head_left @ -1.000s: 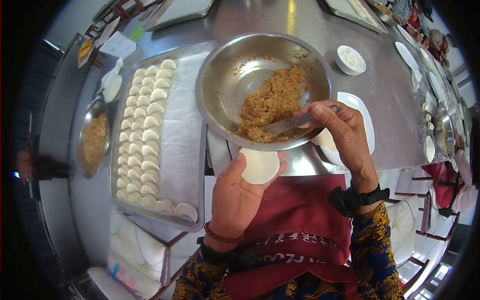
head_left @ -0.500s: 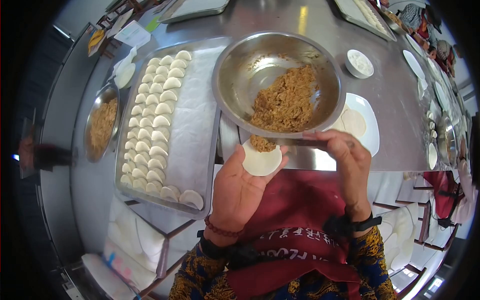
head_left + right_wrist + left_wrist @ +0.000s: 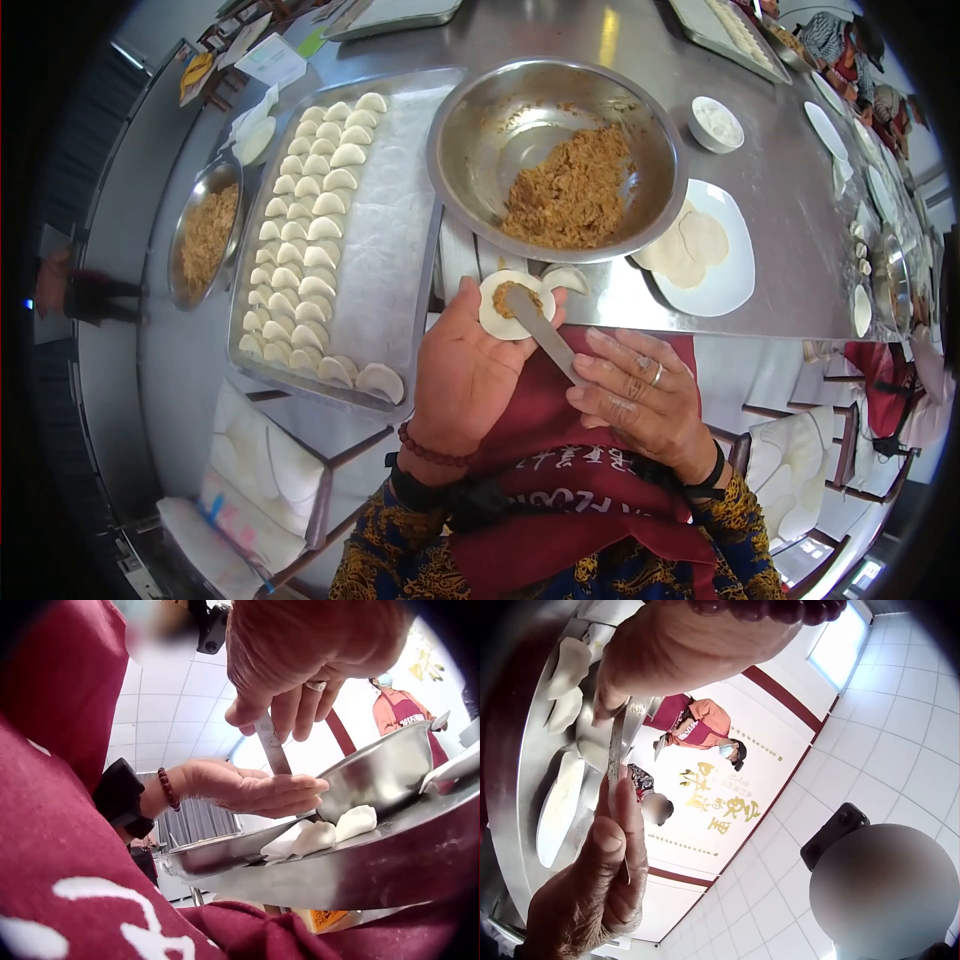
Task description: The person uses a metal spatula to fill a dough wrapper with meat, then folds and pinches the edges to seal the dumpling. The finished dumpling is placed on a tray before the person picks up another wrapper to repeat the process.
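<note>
My left hand point(image 3: 455, 370) lies palm up, with a round dumpling wrapper point(image 3: 500, 328) across its straight fingers. On the wrapper sits a dab of brown filling point(image 3: 505, 303). A flat metal spatula point(image 3: 548, 338) rests its tip on this filling. Its other end is pinched between the thumb and fingers of my right hand point(image 3: 650, 405), as the right wrist view shows. Just beyond them stands a steel bowl point(image 3: 462, 205) with a heap of filling point(image 3: 570, 190). In the right wrist view the left hand point(image 3: 255, 793) appears flat under the spatula point(image 3: 271, 746).
A metal tray point(image 3: 375, 260) at left carries rows of folded dumplings point(image 3: 325, 230). A white plate point(image 3: 725, 270) of wrappers point(image 3: 690, 245) is right of the bowl. Folded dough point(image 3: 567, 278) lies at the table edge. A small white bowl point(image 3: 716, 125) stands farther back.
The right hand has brought the spatula from the bowl down to the wrapper, carrying filling onto it. The left hand stays palm up below the bowl, slightly lower.
</note>
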A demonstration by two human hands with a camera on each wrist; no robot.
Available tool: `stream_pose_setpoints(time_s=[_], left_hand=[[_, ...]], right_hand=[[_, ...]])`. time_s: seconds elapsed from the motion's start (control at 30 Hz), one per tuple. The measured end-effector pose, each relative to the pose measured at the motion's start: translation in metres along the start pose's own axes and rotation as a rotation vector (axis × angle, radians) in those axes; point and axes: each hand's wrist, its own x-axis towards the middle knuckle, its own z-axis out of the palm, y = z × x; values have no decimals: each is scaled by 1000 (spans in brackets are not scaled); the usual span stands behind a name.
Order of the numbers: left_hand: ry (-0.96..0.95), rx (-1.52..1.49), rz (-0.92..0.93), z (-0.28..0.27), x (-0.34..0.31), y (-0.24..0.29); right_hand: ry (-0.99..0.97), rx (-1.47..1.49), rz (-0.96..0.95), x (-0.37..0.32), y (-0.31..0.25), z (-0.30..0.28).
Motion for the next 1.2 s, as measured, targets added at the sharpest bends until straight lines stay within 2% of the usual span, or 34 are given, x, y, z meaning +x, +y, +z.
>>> stream_pose_setpoints(time_s=[0.13, 0.2, 0.33, 0.4, 0.53, 0.6, 0.63, 0.7, 0.73, 0.8, 0.87, 0.93, 1.07, 1.2], left_hand=[[9, -29, -4, -6, 0, 1], [11, -51, 1, -8, 0, 1], [16, 19, -13, -6, -1, -2], [12, 35, -23, -4, -2, -2], [16, 20, 11, -10, -3, 2], [9, -10, -5, -11, 1, 1], [-1, -13, 11, -10, 3, 0], [31, -37, -8, -10, 7, -3], [26, -39, -13, -11, 9, -5], [-17, 32, -49, -10, 13, -12], [-31, -4, -91, -7, 15, -15], [-77, -29, -136, -4, 17, -18], [-57, -34, -141, -4, 24, -23], [-69, -62, -133, 0, 28, -28]], right_hand=[[-25, 95, 60, -5, 2, -15], [79, 293, 163, -6, 2, -20], [102, 209, 153, 6, 1, -10], [85, 162, 79, 4, 8, 4], [38, 168, 61, 1, 5, -7], [60, 423, 277, -4, 6, -17], [61, 415, 284, -6, 10, -21], [280, 431, 272, -5, 23, -28], [282, 424, 273, 1, 26, -29], [531, 456, 583, 14, 30, -29], [555, 474, 570, 21, 42, -27], [561, 498, 656, 32, 49, -27], [499, 499, 738, 47, 58, -32], [528, 579, 742, 49, 67, -32]])
